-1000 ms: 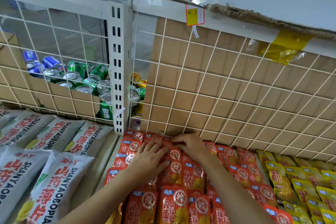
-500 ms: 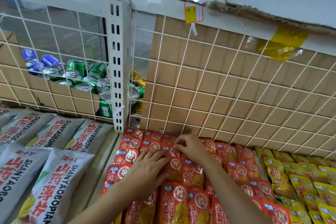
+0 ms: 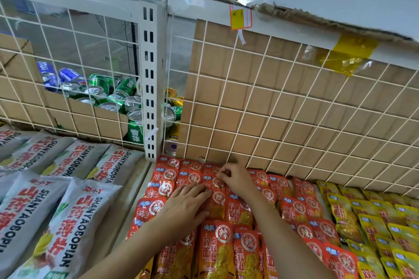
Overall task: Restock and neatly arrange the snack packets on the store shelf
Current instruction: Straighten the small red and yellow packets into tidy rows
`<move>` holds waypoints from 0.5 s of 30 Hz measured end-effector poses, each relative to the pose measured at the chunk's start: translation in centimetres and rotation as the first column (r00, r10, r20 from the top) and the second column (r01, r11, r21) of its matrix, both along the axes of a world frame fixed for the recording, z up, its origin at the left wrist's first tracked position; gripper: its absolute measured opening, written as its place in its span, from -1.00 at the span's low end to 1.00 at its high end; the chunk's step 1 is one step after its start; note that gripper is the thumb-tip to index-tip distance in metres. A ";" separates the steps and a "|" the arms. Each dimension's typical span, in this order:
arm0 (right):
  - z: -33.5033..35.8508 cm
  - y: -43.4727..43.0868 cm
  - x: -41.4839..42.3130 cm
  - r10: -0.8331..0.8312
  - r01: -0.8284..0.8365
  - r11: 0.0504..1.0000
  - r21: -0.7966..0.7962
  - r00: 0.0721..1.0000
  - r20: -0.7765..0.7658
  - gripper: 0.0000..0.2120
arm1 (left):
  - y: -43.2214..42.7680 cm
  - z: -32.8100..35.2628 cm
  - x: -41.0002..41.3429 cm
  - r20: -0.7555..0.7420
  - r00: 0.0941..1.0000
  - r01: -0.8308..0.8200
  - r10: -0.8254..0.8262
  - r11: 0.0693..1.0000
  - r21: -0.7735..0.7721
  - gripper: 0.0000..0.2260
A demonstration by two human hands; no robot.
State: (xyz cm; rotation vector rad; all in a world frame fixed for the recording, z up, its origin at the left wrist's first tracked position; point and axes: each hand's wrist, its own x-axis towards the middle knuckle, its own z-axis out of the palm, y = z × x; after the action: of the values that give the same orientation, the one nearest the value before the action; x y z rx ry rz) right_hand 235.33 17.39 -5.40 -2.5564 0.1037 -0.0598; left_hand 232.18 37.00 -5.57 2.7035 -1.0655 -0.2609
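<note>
Red snack packets (image 3: 217,247) — wire grid (image 3: 281,106) behind, yellow packets (image 3: 374,229) beside.

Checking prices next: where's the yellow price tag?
In the head view, the yellow price tag hangs from the white top rail, upper centre, just right of the slotted upright and above the cardboard.

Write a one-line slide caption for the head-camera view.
Left hand presses red snack packets flat while right hand pinches one.

White bags (image 3: 74,222) read "SHANYAOBOPIAN" (red packets (image 3: 215,247): "辣").
</note>
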 end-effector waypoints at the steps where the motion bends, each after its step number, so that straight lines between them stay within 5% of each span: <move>1: 0.0 0.0 0.0 -0.002 0.002 1.000 -0.004 1.000 0.000 -0.84 | 0.0 0.2 -0.1 0.003 1.000 -0.009 0.009 1.000 -0.009 -0.48; 7: 0.9 0.3 -1.8 -0.004 0.017 0.996 -0.083 0.988 0.152 -0.85 | 1.0 0.7 -0.2 -0.002 0.996 -0.092 0.092 0.994 -0.055 -0.40; 9: 1.4 0.4 -2.9 0.037 -0.022 0.988 -0.151 0.995 0.095 -0.82 | 1.4 1.0 -0.5 -0.006 0.993 -0.119 0.118 0.990 -0.079 -0.45; 15: 1.9 0.3 -4.4 0.061 -0.072 0.970 -0.230 0.997 -0.054 -0.82 | 2.2 2.6 -3.3 -0.088 0.996 0.017 -0.024 0.997 -0.071 -0.12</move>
State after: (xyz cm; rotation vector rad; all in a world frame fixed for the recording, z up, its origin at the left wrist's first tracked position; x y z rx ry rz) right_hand 230.96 17.69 -3.46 -2.7940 0.0293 0.0151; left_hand 228.91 39.22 -2.97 2.5950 -1.0575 -0.3375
